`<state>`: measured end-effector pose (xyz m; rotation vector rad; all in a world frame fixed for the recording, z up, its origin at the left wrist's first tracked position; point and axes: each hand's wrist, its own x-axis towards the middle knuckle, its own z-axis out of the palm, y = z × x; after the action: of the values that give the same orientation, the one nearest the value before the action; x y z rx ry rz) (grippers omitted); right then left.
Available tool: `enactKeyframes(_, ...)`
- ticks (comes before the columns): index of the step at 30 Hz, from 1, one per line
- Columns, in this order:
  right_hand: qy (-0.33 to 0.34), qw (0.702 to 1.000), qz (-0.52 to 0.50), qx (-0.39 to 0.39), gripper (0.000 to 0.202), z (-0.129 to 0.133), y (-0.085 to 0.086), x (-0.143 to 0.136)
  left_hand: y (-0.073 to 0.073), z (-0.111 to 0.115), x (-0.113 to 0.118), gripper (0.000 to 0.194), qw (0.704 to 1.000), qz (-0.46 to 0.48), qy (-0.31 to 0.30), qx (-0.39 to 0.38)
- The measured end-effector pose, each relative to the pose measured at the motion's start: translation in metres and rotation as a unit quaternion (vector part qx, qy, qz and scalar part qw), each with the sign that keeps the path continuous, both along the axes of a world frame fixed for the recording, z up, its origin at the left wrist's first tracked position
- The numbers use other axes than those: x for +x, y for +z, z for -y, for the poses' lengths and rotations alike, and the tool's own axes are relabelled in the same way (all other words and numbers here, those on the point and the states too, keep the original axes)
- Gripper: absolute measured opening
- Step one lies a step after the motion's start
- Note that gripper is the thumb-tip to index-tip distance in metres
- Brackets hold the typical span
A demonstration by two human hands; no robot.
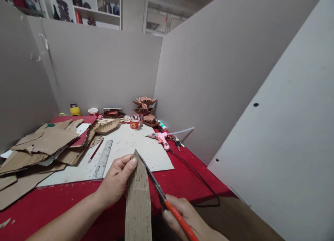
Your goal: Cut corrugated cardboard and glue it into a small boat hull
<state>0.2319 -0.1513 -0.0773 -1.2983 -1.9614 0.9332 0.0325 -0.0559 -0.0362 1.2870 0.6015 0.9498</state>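
My left hand (119, 175) pinches a long strip of corrugated cardboard (138, 206) near its pointed far end, thumb on top. The strip runs down toward me and out of the bottom of the view. In my right hand (182, 215) are scissors (159, 189) with orange-red handles. Their blades lie along the slanted right edge of the strip's tip; whether they bite into it I cannot tell. Part of the right fingers is hidden behind the handles. Beyond the hands, a clear ruler (103, 161) and a dark red pencil (96, 150) lie on a white board (130, 140).
Cardboard pieces (49, 140) pile up at left on the red cloth (180, 178). A pink glue gun (163, 138) with a black cord lies at right. Behind are paper cups (134, 123), small model boats (145, 107) and a yellow bottle (75, 110). Grey panels (104, 63) enclose the table.
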Motion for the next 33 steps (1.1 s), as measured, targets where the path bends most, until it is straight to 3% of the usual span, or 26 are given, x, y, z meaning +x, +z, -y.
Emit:
enactKeyframes(4,-0.077,0.996,0.051,0.014,0.039,0.008,0.010,-0.001,-0.001,0.003,0.000,0.031,1.000,-0.015,-0.018,0.003)
enactKeyframes(9,-0.018,0.999,0.010,0.024,0.041,0.001,0.007,0.000,0.000,0.005,0.001,0.032,0.999,-0.020,-0.029,0.004)
enactKeyframes(17,0.012,0.996,-0.082,0.026,0.047,-0.008,-0.012,-0.002,0.002,0.006,0.003,0.031,0.999,0.005,-0.028,-0.017)
enactKeyframes(24,0.006,0.999,-0.053,-0.006,0.045,-0.006,-0.001,-0.005,0.004,0.009,0.005,0.030,0.999,0.007,0.018,-0.030)
enactKeyframes(33,0.025,0.998,-0.048,-0.013,0.047,-0.006,0.000,-0.005,-0.005,0.016,0.006,0.033,0.998,0.010,0.001,-0.060)
